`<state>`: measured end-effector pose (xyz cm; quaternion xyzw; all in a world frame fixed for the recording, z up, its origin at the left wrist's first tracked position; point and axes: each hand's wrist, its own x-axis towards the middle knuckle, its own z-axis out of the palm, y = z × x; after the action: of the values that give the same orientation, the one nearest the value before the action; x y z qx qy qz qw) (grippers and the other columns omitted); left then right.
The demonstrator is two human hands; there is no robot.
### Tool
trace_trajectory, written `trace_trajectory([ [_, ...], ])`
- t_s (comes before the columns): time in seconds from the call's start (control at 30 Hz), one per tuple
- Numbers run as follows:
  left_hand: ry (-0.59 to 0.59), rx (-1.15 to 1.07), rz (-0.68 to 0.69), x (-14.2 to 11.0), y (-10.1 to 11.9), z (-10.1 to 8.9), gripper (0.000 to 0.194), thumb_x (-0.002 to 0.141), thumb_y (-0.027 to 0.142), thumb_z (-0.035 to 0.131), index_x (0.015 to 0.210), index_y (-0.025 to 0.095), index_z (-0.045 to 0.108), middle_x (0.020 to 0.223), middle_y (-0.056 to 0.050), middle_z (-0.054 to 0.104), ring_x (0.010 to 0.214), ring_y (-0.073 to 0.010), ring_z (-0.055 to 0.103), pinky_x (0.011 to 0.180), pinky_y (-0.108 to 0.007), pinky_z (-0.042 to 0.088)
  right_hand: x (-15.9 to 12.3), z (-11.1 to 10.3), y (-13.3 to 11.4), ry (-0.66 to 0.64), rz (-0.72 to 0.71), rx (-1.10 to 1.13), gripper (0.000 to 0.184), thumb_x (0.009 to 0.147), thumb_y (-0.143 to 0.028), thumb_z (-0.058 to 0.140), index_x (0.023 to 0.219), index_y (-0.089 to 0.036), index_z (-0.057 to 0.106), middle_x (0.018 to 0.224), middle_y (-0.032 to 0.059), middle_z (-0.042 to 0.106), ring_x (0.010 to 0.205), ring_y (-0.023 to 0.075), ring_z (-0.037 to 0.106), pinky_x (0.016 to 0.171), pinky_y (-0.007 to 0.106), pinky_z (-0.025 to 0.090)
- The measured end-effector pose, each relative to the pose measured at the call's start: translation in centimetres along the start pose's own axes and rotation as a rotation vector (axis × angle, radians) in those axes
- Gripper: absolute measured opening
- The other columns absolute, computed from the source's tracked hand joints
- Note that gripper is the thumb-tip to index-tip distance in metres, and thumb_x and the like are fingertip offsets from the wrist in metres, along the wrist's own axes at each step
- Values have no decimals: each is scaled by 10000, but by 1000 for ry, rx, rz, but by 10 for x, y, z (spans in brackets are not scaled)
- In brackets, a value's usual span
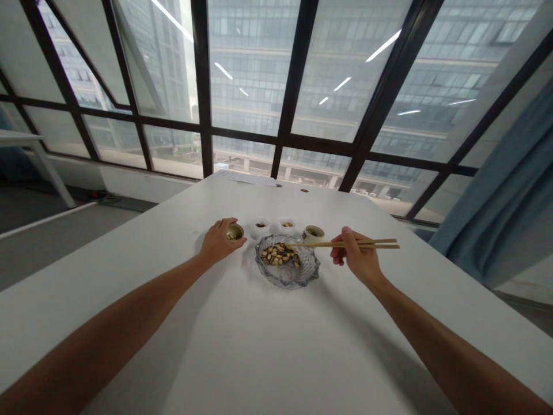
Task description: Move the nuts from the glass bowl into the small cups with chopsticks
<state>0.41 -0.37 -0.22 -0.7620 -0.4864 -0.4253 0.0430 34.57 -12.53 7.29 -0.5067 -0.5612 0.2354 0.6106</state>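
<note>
My left hand (219, 242) is wrapped round a small gold-coloured cup (235, 229), with a few pale pieces inside it. Between the fingers of my right hand (356, 256) is a pair of chopsticks (380, 244), pointing left. Their tips reach over a clear glass bowl (309, 271) with a wavy rim. In that bowl lie mixed nuts and seeds (279, 255), pale and dark ones; whether the tips grip a piece I cannot tell. Behind it stand a small white bowl (259, 232) with dark bits, another white bowl (292, 229) with pale nuts, and a lettered cup (319, 232).
Everything stands on a white table (242, 346). Toward its far edge lie papers (246, 178) and a small brown round piece (305, 190). Large windows rise beyond. A blue curtain (496, 190) hangs at the right, and another white table (26, 138) stands at the far left.
</note>
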Motion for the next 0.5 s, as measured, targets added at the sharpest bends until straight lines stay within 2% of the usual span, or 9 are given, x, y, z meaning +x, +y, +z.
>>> trace_trajectory([
  [0.13, 7, -5, -9, 0, -1, 1, 537, 758, 428, 784, 1211, 227, 577, 1180, -101, 705, 1091, -294, 678, 960, -417, 550, -1, -9, 23, 53, 154, 232, 600, 730, -793, 697, 669, -208, 577, 467, 20, 584, 342, 150, 518, 294, 249, 382],
  [0.27, 4, -12, -24, 0, -3, 1, 544, 759, 436, 782, 1217, 228, 575, 1185, -104, 705, 1088, -295, 681, 959, -421, 554, -2, -11, 39, 63, 224, 294, 566, 685, -762, 740, 677, -221, 576, 455, 8, 565, 346, 153, 516, 300, 257, 400],
  [0.4, 17, -25, -22, -1, -4, 1, 551, 755, 444, 778, 1221, 230, 577, 1197, -105, 704, 1098, -293, 683, 968, -420, 556, -7, -5, 32, 80, 149, 244, 575, 756, -787, 663, 675, -225, 571, 454, 12, 571, 336, 161, 514, 297, 268, 394],
  [0.5, 18, -64, -71, 0, -6, 1, 556, 764, 463, 766, 1230, 234, 566, 1167, -94, 722, 1054, -275, 704, 932, -404, 568, -16, -4, 17, 120, -47, 44, 599, 841, -792, 571, 692, -213, 615, 482, 28, 612, 349, 165, 538, 325, 275, 413],
])
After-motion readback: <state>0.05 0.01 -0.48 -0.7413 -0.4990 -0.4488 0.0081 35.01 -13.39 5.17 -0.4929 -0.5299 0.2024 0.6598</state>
